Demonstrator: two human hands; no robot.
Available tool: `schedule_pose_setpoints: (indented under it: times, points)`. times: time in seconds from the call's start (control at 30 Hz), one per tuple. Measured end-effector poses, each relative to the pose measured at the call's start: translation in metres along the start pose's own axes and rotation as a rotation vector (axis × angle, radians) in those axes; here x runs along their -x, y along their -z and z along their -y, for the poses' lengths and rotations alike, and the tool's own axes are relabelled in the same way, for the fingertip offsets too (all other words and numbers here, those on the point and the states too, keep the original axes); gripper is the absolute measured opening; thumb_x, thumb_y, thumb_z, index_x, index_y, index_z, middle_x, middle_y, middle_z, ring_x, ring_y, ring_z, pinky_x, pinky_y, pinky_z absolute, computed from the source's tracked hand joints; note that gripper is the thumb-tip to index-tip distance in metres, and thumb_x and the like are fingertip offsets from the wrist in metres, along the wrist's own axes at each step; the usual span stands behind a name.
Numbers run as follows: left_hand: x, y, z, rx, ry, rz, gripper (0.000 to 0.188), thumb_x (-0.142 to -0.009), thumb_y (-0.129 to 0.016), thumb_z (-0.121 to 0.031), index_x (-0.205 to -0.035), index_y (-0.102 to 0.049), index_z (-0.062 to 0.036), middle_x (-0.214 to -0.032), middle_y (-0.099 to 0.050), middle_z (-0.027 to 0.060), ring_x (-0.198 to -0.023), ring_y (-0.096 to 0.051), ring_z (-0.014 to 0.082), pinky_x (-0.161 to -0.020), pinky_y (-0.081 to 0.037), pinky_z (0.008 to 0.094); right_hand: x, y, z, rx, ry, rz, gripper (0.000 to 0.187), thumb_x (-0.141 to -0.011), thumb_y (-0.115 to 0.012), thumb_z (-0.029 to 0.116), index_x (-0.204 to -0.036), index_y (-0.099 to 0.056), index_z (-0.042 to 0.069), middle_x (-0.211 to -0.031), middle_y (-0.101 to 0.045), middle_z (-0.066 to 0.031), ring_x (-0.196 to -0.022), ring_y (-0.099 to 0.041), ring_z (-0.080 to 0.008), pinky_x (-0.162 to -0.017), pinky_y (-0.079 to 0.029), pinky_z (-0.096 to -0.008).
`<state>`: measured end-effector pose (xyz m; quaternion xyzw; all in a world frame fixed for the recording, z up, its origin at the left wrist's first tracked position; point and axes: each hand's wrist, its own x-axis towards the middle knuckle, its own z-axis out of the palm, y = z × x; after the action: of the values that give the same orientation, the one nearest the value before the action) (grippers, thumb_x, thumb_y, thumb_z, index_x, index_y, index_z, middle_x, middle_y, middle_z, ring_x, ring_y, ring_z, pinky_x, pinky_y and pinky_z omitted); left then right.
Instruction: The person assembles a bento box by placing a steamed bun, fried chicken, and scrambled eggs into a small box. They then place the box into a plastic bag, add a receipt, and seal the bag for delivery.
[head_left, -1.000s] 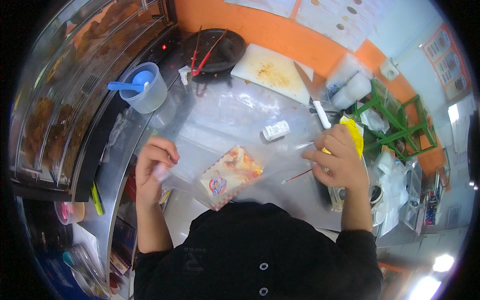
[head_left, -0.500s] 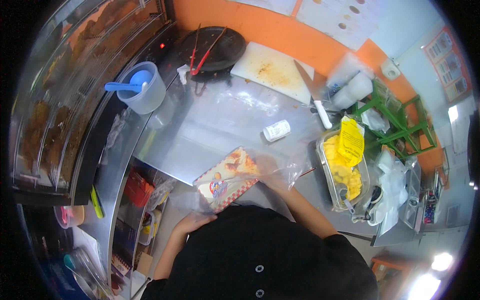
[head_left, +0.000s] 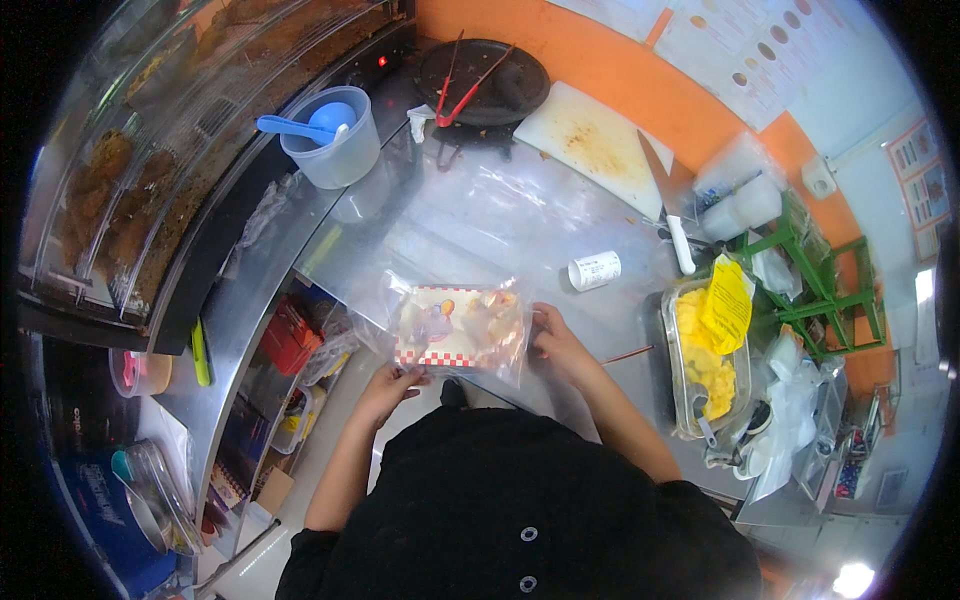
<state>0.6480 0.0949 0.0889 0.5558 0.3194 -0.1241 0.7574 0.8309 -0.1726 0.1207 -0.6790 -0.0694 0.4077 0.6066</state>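
Observation:
A clear plastic bag [head_left: 512, 368] lies low over the near edge of the steel counter, between my hands. Inside it is a paper food packet [head_left: 440, 318] with a red-and-white checked border and a printed cartoon, food showing at its right end. My left hand [head_left: 388, 394] pinches the bag's near left corner. At the bag's right edge my right hand [head_left: 550, 335] has its fingers curled in against the plastic, closed on it. The exact grip of the right fingertips is partly blurred.
A receipt roll [head_left: 595, 271] lies beyond my right hand. To the right stands a tray of yellow food [head_left: 690, 335] with a yellow packet [head_left: 728, 308]. Farther back are a knife [head_left: 680, 245], cutting board [head_left: 590, 140], red-handled tongs [head_left: 455, 108] and a tub [head_left: 335, 150].
The bagged packet has turned from slanted to nearly level and sits flatter. My right hand has come out from behind the plastic to the bag's right edge. The whole view has shifted.

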Motion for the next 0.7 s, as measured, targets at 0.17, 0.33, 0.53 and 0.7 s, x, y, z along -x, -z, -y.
schedule_pose_setpoints:
  times: [0.17, 0.33, 0.53, 0.7]
  points:
    - [0.009, 0.0, -0.016, -0.302, -0.39, -0.203, 0.054, -0.082, -0.074, -0.015, -0.124, -0.045, 0.0039, -0.118, -0.056, 0.0181, -0.109, -0.057, 0.0196, -0.087, -0.051, 0.0347, 0.023, 0.001, -0.006, 0.897, 0.264, 0.054, 0.091, -0.077, -0.072, 0.042, -0.147, -0.024, 0.009, -0.143, -0.032, -0.0229, -0.117, -0.042, -0.0362, -0.097, -0.039, -0.0417]
    - [0.0, 0.002, -0.019, -0.22, -0.172, -0.028, 0.05, -0.084, -0.072, -0.011, -0.123, -0.045, 0.0025, -0.109, -0.06, 0.0144, -0.095, -0.06, 0.0173, -0.078, -0.052, 0.0317, 0.018, -0.02, -0.013, 1.076, 0.175, -0.053, 0.099, -0.074, -0.074, 0.048, -0.149, -0.024, 0.009, -0.147, -0.022, -0.0254, -0.128, -0.032, -0.0465, -0.108, -0.028, -0.0486]
    - [-0.007, -0.015, -0.008, 0.109, -0.089, -0.016, 0.017, -0.09, -0.063, -0.01, -0.104, -0.056, -0.0019, -0.081, -0.059, 0.0038, -0.066, -0.055, 0.0151, -0.064, -0.048, 0.0316, 0.001, -0.019, -0.01, 0.096, 0.315, 0.155, 0.097, -0.083, -0.071, 0.016, -0.153, -0.005, 0.014, -0.15, -0.021, -0.0185, -0.132, -0.032, -0.034, -0.109, -0.031, -0.0445]
    - [-0.004, 0.003, -0.017, 0.356, 0.082, 0.255, 0.017, -0.09, -0.064, -0.011, -0.104, -0.057, -0.0031, -0.084, -0.061, 0.0043, -0.07, -0.058, 0.0148, -0.066, -0.049, 0.0314, 0.002, -0.022, -0.016, -0.434, 0.094, 0.06, 0.104, -0.078, -0.071, -0.002, -0.153, 0.0, 0.014, -0.154, -0.013, -0.0197, -0.132, -0.035, -0.026, -0.104, -0.039, -0.0387]
